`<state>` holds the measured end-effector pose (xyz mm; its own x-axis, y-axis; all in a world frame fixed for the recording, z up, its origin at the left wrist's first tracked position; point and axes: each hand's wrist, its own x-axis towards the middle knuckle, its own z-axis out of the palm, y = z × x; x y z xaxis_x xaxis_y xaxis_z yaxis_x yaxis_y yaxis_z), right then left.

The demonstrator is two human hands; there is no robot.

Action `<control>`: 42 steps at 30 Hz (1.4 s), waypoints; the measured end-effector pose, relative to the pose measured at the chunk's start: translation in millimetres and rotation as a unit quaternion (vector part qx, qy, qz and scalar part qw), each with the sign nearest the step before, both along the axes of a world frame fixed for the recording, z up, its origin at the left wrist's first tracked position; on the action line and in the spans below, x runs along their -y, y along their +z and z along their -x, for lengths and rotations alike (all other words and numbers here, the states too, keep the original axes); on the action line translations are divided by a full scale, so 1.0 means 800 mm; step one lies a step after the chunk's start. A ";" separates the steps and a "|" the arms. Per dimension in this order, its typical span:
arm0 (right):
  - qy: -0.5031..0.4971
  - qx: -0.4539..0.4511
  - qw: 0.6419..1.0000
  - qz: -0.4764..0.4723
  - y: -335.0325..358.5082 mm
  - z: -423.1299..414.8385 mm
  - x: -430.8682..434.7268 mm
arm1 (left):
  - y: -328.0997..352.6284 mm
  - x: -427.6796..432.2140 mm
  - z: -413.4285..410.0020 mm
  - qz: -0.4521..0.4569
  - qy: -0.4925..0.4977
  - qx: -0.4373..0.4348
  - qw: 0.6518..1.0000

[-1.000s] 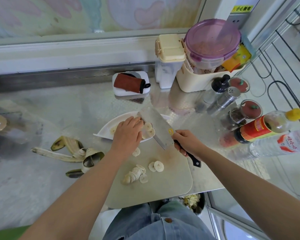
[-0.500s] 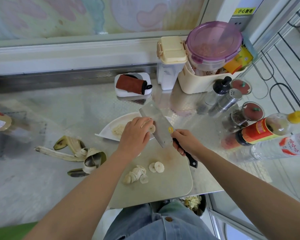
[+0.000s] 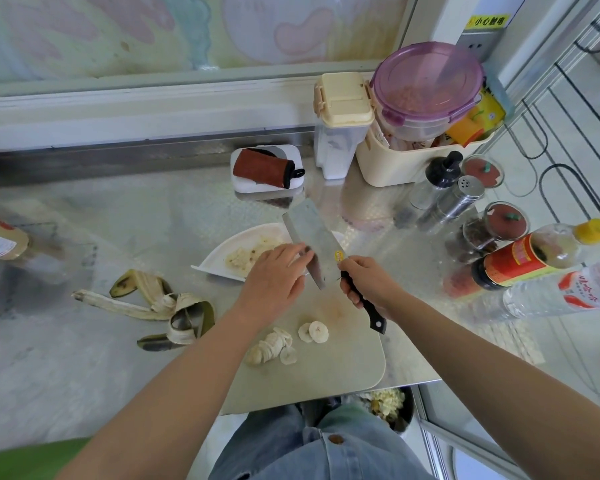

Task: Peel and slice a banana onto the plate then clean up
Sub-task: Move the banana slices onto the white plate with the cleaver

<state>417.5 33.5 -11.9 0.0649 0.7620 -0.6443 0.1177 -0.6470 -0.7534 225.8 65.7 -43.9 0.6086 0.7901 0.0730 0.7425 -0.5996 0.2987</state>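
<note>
My right hand (image 3: pixel 364 282) grips the black handle of a cleaver (image 3: pixel 312 237), whose blade is tilted over the white plate (image 3: pixel 215 258). My left hand (image 3: pixel 274 275) rests flat against the blade's left face, fingers touching it above the plate. Banana slices (image 3: pixel 246 258) lie piled on the plate. More slices (image 3: pixel 312 332) and a sliced end piece (image 3: pixel 269 346) lie on the pale cutting board (image 3: pixel 343 358). The banana peel (image 3: pixel 160 306) sprawls on the steel counter to the left.
A cream bin (image 3: pixel 395 168) with a purple-lidded tub, shakers (image 3: pixel 461 199), jars and bottles (image 3: pixel 534 258) crowd the right side. A red cloth on a white block (image 3: pixel 267 171) sits behind the plate. A bottle (image 3: pixel 0 240) lies far left. A waste bin (image 3: pixel 388 407) stands below the counter edge.
My left hand has slid along the blade toward its edge, pushing slices off onto the plate. The pile on the plate has grown. The cleaver stays tilted over the plate.
</note>
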 end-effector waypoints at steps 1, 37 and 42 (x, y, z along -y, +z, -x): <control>-0.008 -0.007 1.000 -0.001 -0.001 0.002 -0.001 | -0.001 0.002 -0.001 -0.003 -0.008 -0.002 1.000; 0.127 0.082 0.988 0.004 -0.065 -0.073 0.176 | -0.050 0.199 0.049 0.088 0.327 0.073 0.938; 0.175 0.065 0.982 0.005 -0.062 -0.038 0.175 | -0.048 0.201 0.042 0.106 0.350 0.066 0.928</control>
